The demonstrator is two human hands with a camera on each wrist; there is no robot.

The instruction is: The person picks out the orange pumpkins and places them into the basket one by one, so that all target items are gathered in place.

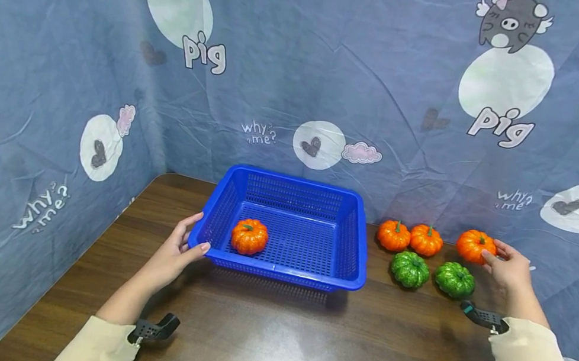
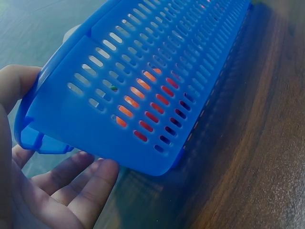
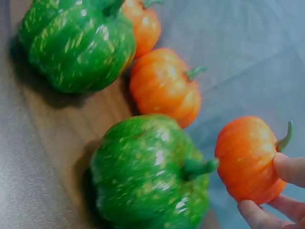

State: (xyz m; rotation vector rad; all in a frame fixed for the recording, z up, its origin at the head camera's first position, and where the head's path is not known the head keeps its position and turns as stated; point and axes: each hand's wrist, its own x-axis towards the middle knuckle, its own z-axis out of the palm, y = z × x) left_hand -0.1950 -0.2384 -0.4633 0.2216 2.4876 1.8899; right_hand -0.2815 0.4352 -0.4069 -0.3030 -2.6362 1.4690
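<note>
A blue plastic basket (image 1: 279,271) with slotted walls stands at the back of the table, one small orange pumpkin (image 1: 249,237) inside its left part. My left hand (image 1: 178,251) grips the basket's front left corner, thumb on the rim and the other fingers around the outside. At the far right, my right hand (image 1: 511,268) pinches another orange pumpkin (image 3: 250,160) by its side between thumb and fingers. Left of that hand are two more orange pumpkins (image 1: 394,235) side by side, and two green pumpkins (image 1: 410,270) in front of them.
The brown wooden table (image 1: 272,333) meets a blue printed cloth (image 1: 279,84) hanging behind it and along the left. Black wrist mounts (image 1: 157,327) sit at both sleeve cuffs.
</note>
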